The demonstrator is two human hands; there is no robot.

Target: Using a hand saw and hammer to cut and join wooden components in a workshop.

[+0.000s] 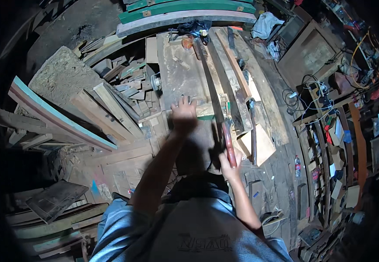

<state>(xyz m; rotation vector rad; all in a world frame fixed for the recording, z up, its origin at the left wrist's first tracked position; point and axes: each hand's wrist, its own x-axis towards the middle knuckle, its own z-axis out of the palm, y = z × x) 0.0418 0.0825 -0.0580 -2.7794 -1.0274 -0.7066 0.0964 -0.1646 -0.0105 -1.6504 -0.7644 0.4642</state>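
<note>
My left hand [183,114] is pressed on the work surface, fingers spread, beside a light wood strip [208,109] with a green piece [205,118] under it. My right hand [230,169] grips the reddish-brown lower end of a long dark bar [212,87], which runs away from me along the bench boards [178,72]. To its right lie a dark metal rod [253,135] with a fitting on top, a pale wood block [263,146] and several long planks [233,65].
An orange jar [187,42] and black plastic bag [194,28] sit at the bench's far end. Offcuts [130,85] and a curved painted board [61,111] are left; cables [311,98], a bottle [297,166] and cluttered timber racks [329,153] are right. Green beams [185,9] lie beyond.
</note>
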